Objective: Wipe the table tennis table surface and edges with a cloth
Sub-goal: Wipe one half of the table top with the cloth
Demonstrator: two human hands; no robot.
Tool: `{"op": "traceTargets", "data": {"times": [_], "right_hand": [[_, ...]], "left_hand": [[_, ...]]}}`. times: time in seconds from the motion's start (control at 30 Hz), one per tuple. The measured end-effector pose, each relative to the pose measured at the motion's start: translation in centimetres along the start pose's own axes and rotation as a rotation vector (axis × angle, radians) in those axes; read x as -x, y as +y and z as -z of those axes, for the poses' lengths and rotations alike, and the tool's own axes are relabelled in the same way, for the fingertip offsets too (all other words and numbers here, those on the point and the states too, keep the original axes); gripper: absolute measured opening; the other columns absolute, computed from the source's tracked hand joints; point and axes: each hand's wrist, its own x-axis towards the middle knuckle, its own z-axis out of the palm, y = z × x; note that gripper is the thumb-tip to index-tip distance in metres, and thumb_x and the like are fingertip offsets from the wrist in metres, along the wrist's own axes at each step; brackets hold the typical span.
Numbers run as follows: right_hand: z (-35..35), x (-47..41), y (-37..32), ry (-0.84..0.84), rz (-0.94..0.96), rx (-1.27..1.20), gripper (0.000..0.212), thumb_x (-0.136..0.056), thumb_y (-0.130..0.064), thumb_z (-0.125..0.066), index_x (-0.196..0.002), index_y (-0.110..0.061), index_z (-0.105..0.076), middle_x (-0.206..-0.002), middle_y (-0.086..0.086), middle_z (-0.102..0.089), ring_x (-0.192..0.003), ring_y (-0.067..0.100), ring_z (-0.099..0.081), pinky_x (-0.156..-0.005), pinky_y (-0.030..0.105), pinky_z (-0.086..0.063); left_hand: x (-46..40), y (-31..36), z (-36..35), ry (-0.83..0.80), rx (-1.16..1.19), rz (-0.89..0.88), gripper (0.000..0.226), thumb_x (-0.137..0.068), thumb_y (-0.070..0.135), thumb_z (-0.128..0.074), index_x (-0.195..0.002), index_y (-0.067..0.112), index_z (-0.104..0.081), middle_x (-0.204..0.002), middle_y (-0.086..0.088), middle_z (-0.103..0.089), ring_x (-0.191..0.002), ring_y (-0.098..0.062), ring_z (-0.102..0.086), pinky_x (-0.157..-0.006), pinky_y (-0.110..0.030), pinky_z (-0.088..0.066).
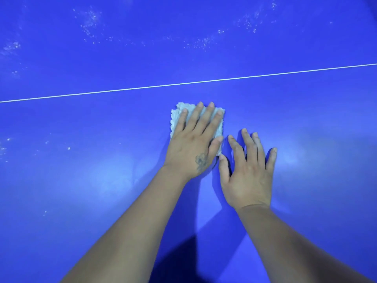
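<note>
The blue table tennis table (81,180) fills the whole view. A small folded pale cloth (177,117) lies flat on it just below the thin white centre line (122,89). My left hand (193,144) presses flat on the cloth, fingers spread across it and covering most of it. My right hand (247,170) rests flat on the bare surface right beside the cloth, fingers apart, its thumb tip touching the cloth's lower right corner.
White dust specks (91,23) are scattered over the far half beyond the line, with more patches (204,42) to the right. A few specks (6,146) sit at the left edge on the near half. No table edge shows.
</note>
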Motion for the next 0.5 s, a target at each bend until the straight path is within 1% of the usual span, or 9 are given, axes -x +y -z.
{"op": "traceTargets", "data": {"times": [0.07, 0.1, 0.2, 0.27, 0.33, 0.43, 0.5], "right_hand": [[0.0, 0.0, 0.0, -0.002, -0.007, 0.002, 0.057, -0.108, -0.048, -0.035, -0.157, -0.025, -0.048, -0.171, 0.003, -0.031, -0.161, 0.027, -0.022, -0.125, 0.066, -0.015], [0.0, 0.0, 0.0, -0.009, -0.007, 0.006, 0.056, -0.108, -0.047, -0.034, -0.157, -0.025, -0.048, -0.171, 0.003, -0.031, -0.162, 0.027, -0.021, -0.125, 0.066, -0.015], [0.0, -0.2, 0.0, -0.029, -0.003, 0.02, 0.054, -0.109, -0.043, -0.031, -0.159, -0.026, -0.045, -0.172, 0.002, -0.028, -0.162, 0.026, -0.018, -0.125, 0.066, -0.016], [0.0, -0.2, 0.0, -0.032, -0.008, 0.022, 0.054, -0.109, -0.042, -0.031, -0.159, -0.026, -0.045, -0.172, 0.002, -0.028, -0.162, 0.026, -0.018, -0.125, 0.066, -0.016], [0.0, 0.0, 0.1, -0.027, -0.012, 0.022, 0.054, -0.108, -0.041, -0.032, -0.158, -0.025, -0.046, -0.172, 0.003, -0.03, -0.162, 0.027, -0.02, -0.125, 0.067, -0.017], [0.1, 0.0, 0.1, -0.031, -0.007, 0.029, 0.054, -0.108, -0.041, -0.033, -0.158, -0.025, -0.047, -0.171, 0.003, -0.031, -0.162, 0.028, -0.02, -0.125, 0.067, -0.017], [0.0, 0.0, 0.1, -0.026, -0.006, 0.029, 0.053, -0.108, -0.041, -0.033, -0.157, -0.025, -0.048, -0.171, 0.004, -0.031, -0.162, 0.028, -0.021, -0.124, 0.067, -0.017]], "left_hand": [[1.8, -1.2, 0.7, -0.032, -0.01, -0.09, 0.061, -0.116, 0.046, -0.021, -0.172, 0.023, -0.019, -0.179, 0.002, -0.016, -0.167, -0.022, -0.009, -0.133, -0.053, -0.012], [2.6, -1.9, 1.1, -0.038, -0.007, -0.101, 0.06, -0.116, 0.046, -0.021, -0.172, 0.024, -0.019, -0.179, 0.003, -0.016, -0.167, -0.021, -0.008, -0.133, -0.053, -0.012], [3.8, -4.0, 1.7, -0.026, -0.004, -0.011, 0.061, -0.116, 0.047, -0.023, -0.172, 0.025, -0.019, -0.179, 0.004, -0.015, -0.167, -0.02, -0.008, -0.133, -0.053, -0.013], [3.4, -4.7, 1.4, -0.001, 0.001, 0.103, 0.061, -0.115, 0.047, -0.025, -0.172, 0.026, -0.02, -0.179, 0.003, -0.017, -0.167, -0.022, -0.009, -0.133, -0.053, -0.013], [2.0, -4.5, 0.7, 0.04, -0.001, 0.274, 0.062, -0.113, 0.047, -0.027, -0.171, 0.025, -0.024, -0.178, 0.001, -0.021, -0.166, -0.024, -0.012, -0.133, -0.054, -0.013], [-1.6, -3.0, -0.4, 0.095, -0.029, 0.549, 0.065, -0.111, 0.047, -0.027, -0.17, 0.02, -0.028, -0.177, -0.006, -0.025, -0.165, -0.031, -0.019, -0.132, -0.057, -0.014], [-4.3, -1.7, -0.8, 0.115, -0.006, 0.68, 0.068, -0.109, 0.047, -0.027, -0.17, 0.016, -0.028, -0.176, -0.01, -0.025, -0.164, -0.036, -0.018, -0.131, -0.06, -0.012]]}}
